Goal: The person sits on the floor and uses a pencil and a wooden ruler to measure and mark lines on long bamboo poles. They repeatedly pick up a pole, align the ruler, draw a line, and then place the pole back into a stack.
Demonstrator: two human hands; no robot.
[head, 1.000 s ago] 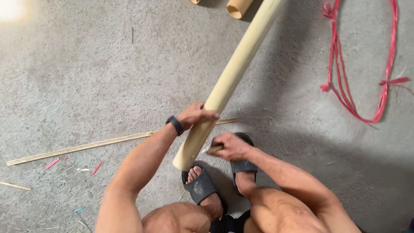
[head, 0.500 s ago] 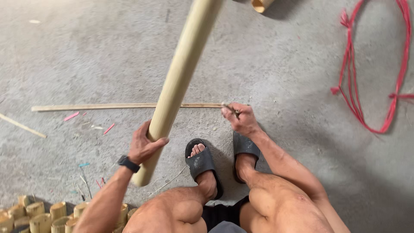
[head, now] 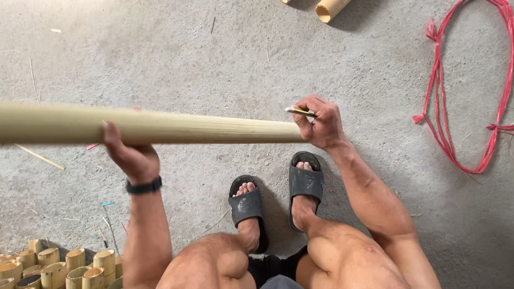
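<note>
- Swung from upright, the long pale bamboo pole [head: 160,126] now lies level, left to right.
- Left hand [head: 128,155] grips mid-pole.
- Right hand [head: 318,126] holds its right end, pinching a yellow pencil [head: 300,111].

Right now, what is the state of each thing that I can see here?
bamboo pole: horizontal, off the floor, held at both hands
left hand: gripping the pole from below
right hand: at the pole's end, holding a pencil
red cord: lying looped on the floor
cut bamboo pieces: upright, clustered
</note>
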